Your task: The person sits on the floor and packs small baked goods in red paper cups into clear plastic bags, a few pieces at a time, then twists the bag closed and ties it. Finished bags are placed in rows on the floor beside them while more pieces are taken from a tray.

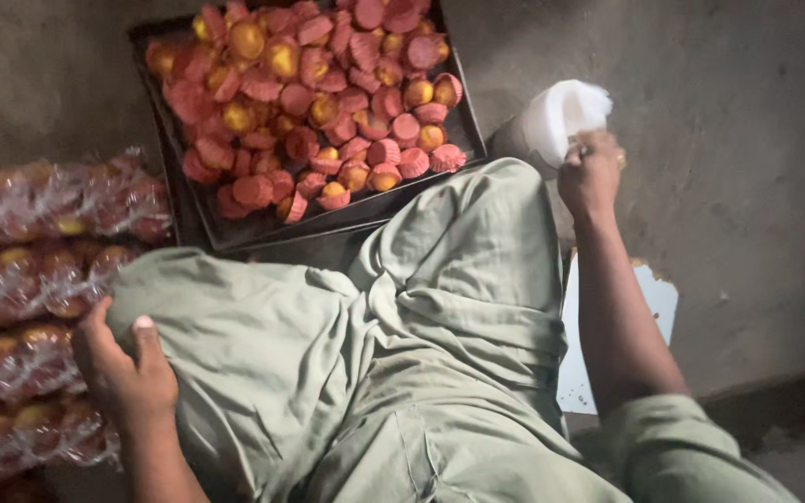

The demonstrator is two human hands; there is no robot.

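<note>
I sit on the floor with my legs in olive-green trousers [402,326] folded in front of me. My left hand [123,373] rests on my left knee, fingers curled on the cloth, right beside clear bags of packed cupcakes [39,279]. My right hand [591,172] reaches past my right knee and grips a white roll or stack of thin plastic [561,116] on the floor. A dark baking tray [235,228] ahead of my knees holds several yellow cupcakes in red paper cases [319,93].
The packed bags pile up along the left edge. A white sheet or board [649,307] lies on the grey concrete floor [747,186] under my right arm. A dark ledge runs at the lower right.
</note>
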